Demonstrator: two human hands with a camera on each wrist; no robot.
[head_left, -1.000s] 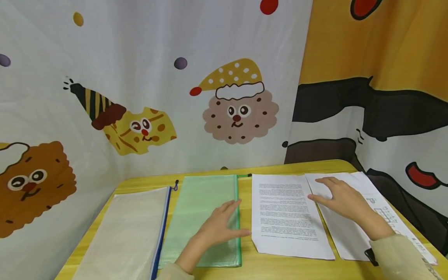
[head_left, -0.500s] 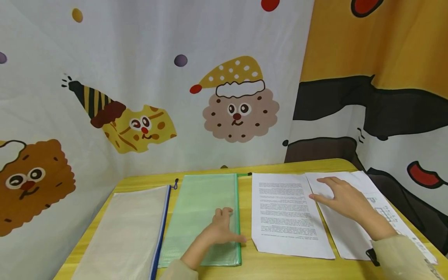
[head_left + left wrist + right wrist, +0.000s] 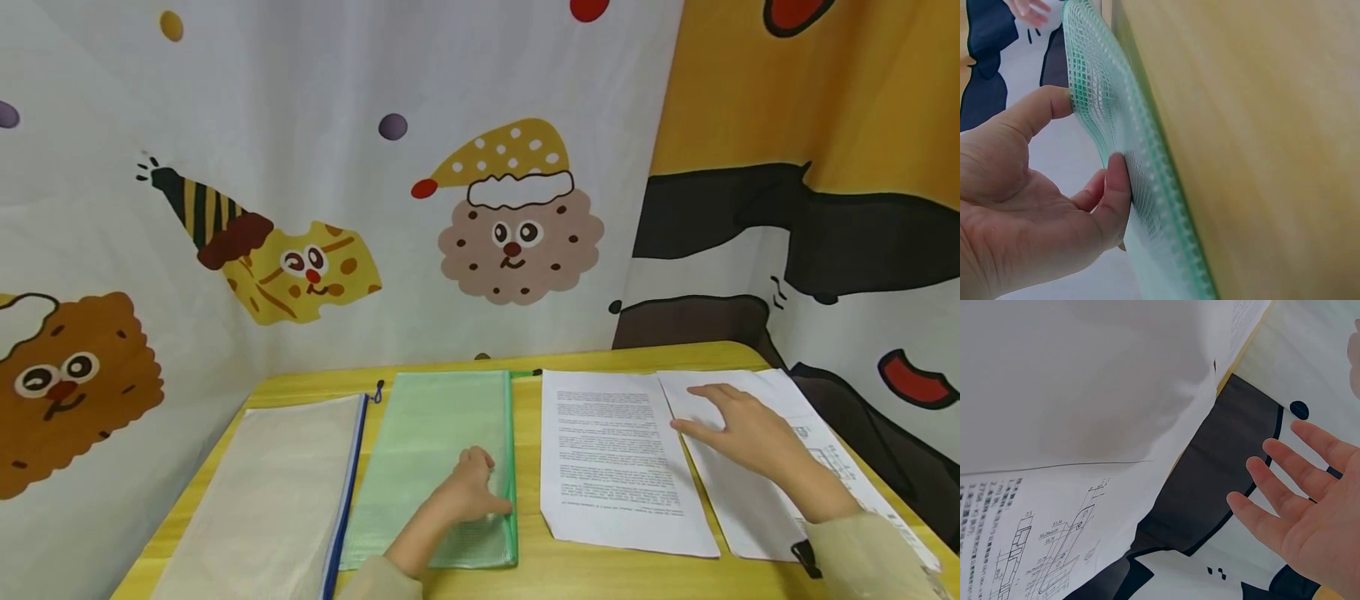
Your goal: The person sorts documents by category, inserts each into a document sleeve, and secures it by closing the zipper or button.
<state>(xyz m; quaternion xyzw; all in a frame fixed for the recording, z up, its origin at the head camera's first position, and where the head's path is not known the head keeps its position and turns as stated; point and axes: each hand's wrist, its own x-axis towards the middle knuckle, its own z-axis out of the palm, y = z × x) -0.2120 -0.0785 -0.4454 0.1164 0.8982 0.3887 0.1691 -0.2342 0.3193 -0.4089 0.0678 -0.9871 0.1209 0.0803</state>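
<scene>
A green mesh zip pouch (image 3: 438,433) lies flat in the middle of the table in the head view. My left hand (image 3: 465,496) is over its right part, fingers bent and thumb at the green zipper edge. In the left wrist view, the left hand (image 3: 1054,194) pinches at the mesh, and the pouch's layer (image 3: 1100,94) bulges up between thumb and fingertips. My right hand (image 3: 750,429) hovers with spread fingers above the right-hand sheets (image 3: 735,500), which bear line drawings. The right wrist view shows that right hand (image 3: 1310,500) apart from the paper (image 3: 1085,394), holding nothing.
Left of the green pouch lies a pale zip pouch (image 3: 262,492) with a blue zipper. Printed text sheets (image 3: 615,467) lie between the hands. All rest on a yellow wood-grain table (image 3: 525,575), with a cartoon-printed curtain (image 3: 322,83) behind it.
My left hand's fingers have drawn back and bent, and its thumb has come in from beyond the pouch onto the zipper edge. The right hand stays nearly still.
</scene>
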